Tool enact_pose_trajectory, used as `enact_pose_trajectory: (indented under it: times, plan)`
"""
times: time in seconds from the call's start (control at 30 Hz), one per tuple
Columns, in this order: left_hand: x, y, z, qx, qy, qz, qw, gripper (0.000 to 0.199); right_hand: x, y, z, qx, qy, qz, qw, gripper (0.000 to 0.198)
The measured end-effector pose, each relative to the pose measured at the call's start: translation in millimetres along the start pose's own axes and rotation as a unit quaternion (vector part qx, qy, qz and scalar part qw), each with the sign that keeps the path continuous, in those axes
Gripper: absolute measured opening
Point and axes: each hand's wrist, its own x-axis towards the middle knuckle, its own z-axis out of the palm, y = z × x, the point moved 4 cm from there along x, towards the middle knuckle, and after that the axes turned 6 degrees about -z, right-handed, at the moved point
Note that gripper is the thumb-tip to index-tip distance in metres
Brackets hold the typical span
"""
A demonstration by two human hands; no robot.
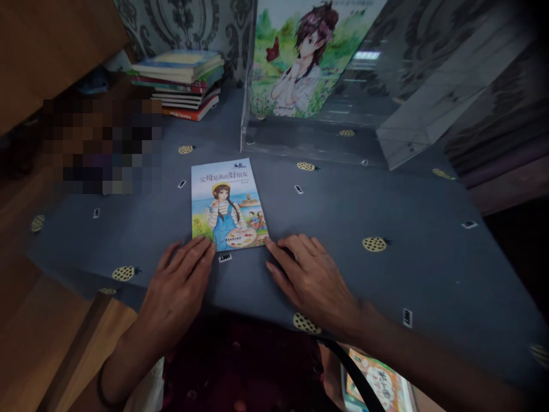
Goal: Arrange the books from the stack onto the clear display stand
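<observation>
A thin picture-covered book (229, 200) lies flat and closed on the patterned tablecloth, its illustrated front upward. At its lower left corner rests my left hand (178, 283), fingers stretched out, with the fingertips on or against the cover's edge. My right hand (311, 274) lies low over the cloth by the lower right corner. Its fingers are extended, and one fingertip appears to touch that corner. Neither hand grips the book.
Behind stands a clear acrylic holder (300, 143) with another illustrated book (287, 74) leaning in it. A stack of books (184, 86) sits at the back left, near a pixelated patch. The grey-blue tablecloth (334, 212) carries pineapple prints. Below the front edge lies an orange-covered book (377, 383).
</observation>
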Motion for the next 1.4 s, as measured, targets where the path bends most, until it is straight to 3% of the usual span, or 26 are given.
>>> enact_pose_trajectory:
  times: [0.23, 0.33, 0.63, 0.77, 0.87, 1.07, 1.23, 1.4]
  plan:
    - [30.0, 16.7, 5.1, -0.036, -0.062, 0.124, 0.99, 0.042, 0.9, 0.8, -1.6, 0.008, 0.018, -0.002, 1.0, 0.032]
    - [46.0, 20.3, 10.9, -0.025, -0.089, 0.147, 0.985, 0.046, 0.8, 0.8, -1.6, -0.001, 0.015, 0.003, 1.0, 0.031]
    - [118.5, -1.7, 34.4, -0.001, -0.138, 0.158, 0.978, 0.052, 0.6, 1.4, -1.8, 0.004, 0.048, 0.005, 0.999, 0.028]
    - [159.5, -23.7, 46.2, 0.0, -0.173, 0.116, 0.978, 0.051, -0.6, 3.0, -1.0, 0.007, 0.049, 0.01, 0.999, 0.029]
    - [177.8, -38.1, 53.1, -0.016, -0.166, 0.084, 0.982, 0.05, -0.2, 3.2, -1.3, 0.01, 0.046, 0.014, 0.999, 0.031]
    - [162.1, -72.9, 53.2, -0.02, -0.131, 0.045, 0.99, 0.048, -0.8, 2.3, -0.7, 0.015, 0.048, 0.021, 0.999, 0.035]
    - [124.8, -104.7, 44.5, 0.016, -0.093, -0.062, 0.994, 0.052, 3.9, 10.9, -4.2, 0.075, 0.039, 0.024, 0.996, 0.03]
    - [106.1, -107.1, 49.0, 0.027, -0.037, -0.125, 0.991, 0.05, 40.8, 28.9, 4.1, 0.097, -0.013, 0.04, 0.994, 0.025]
